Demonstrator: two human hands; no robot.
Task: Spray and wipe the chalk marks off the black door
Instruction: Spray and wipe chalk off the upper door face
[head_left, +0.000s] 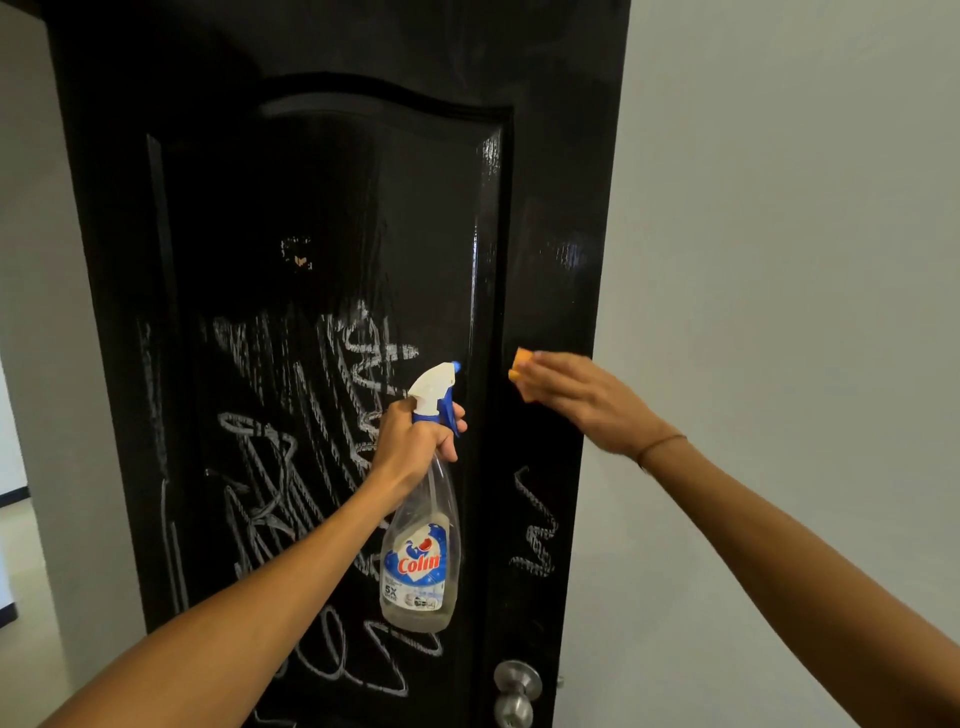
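The black door (322, 208) fills the middle of the head view, its upper part glossy and wet. White chalk marks (291, 441) cover the lower panel, and a smaller scribble (535, 525) runs down the right stile. My left hand (415, 441) grips the neck of a clear spray bottle (421, 561) with a white and blue trigger head, nozzle toward the door. My right hand (576, 397) presses an orange cloth (522, 371) flat against the right stile, above the smaller scribble.
A silver door knob (517, 691) sits at the door's lower right. A pale wall (779, 260) lies to the right of the door edge, and another pale wall (31, 260) with a lit opening lies to the left.
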